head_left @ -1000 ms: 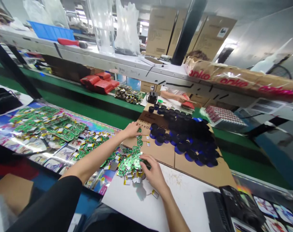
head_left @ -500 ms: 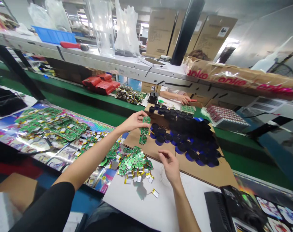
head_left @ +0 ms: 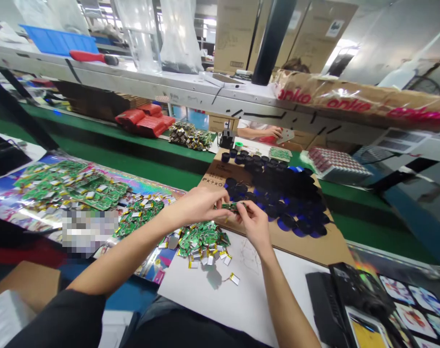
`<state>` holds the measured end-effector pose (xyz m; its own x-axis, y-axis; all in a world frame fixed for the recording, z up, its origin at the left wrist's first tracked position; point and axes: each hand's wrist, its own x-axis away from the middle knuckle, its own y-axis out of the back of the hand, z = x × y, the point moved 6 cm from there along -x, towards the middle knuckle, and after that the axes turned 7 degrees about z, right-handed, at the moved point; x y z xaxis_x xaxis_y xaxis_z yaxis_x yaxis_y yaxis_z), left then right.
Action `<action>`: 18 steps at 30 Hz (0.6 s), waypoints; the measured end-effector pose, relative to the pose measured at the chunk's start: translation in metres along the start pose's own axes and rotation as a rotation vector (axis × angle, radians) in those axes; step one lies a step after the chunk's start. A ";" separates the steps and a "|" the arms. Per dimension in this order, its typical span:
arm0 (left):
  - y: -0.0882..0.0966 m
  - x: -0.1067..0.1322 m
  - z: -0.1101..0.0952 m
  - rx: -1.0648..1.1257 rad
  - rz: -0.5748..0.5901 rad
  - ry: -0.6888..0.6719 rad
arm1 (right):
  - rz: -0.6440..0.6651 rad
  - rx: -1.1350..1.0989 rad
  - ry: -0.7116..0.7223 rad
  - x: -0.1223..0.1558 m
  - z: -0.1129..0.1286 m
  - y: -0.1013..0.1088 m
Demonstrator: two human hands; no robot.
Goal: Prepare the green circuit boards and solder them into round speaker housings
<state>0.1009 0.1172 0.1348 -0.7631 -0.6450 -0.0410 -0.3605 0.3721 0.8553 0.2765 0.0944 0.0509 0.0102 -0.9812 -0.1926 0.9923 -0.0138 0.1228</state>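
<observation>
Both hands meet over the near left part of the cardboard sheet [head_left: 278,239]. My left hand [head_left: 201,205] is closed on one end of a green circuit board [head_left: 229,206], now seen nearly edge-on. My right hand [head_left: 255,226] pinches the other end; fingers hide much of the board. Just below lies a pile of green boards [head_left: 201,237] with small silver batteries. A single silver battery [head_left: 235,279] with yellow tape lies on the white board [head_left: 223,304]. Beyond my hands, several round black-and-blue parts [head_left: 285,220] crowd the cardboard.
More circuit boards [head_left: 75,186] are heaped at left. A black device [head_left: 365,295] sits at front right. A white shelf [head_left: 162,89] crosses above, holding a red-handled tool [head_left: 87,56] and a blue bin [head_left: 58,40]. Across the green bench is a co-worker's arm [head_left: 258,130].
My left hand has tipped the hanging circuit board towards level and moved it slightly down. My right hand has risen to take its other end. The co-worker's hands now hold a pale flat piece.
</observation>
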 end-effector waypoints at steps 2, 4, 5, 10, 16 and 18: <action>-0.004 0.007 -0.002 0.133 0.022 -0.043 | -0.056 -0.083 0.007 0.000 -0.002 0.002; -0.002 0.009 0.001 0.119 -0.141 -0.040 | -0.095 -0.133 0.011 0.000 -0.001 0.002; 0.000 0.009 0.004 0.056 -0.265 -0.011 | -0.113 -0.141 0.015 0.000 0.001 0.001; -0.029 -0.007 0.022 -0.063 -0.380 0.133 | -0.109 -0.169 0.026 0.001 0.006 -0.011; -0.065 -0.002 0.046 0.412 -0.403 0.159 | 0.011 -0.287 -0.084 0.001 -0.011 -0.033; -0.075 0.002 0.052 0.619 -0.363 0.141 | 0.078 -0.346 -0.144 0.001 -0.020 -0.046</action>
<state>0.0984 0.1228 0.0437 -0.4764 -0.8638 -0.1641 -0.8469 0.4006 0.3497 0.2330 0.0975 0.0258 0.0944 -0.9941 -0.0541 0.9724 0.1037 -0.2092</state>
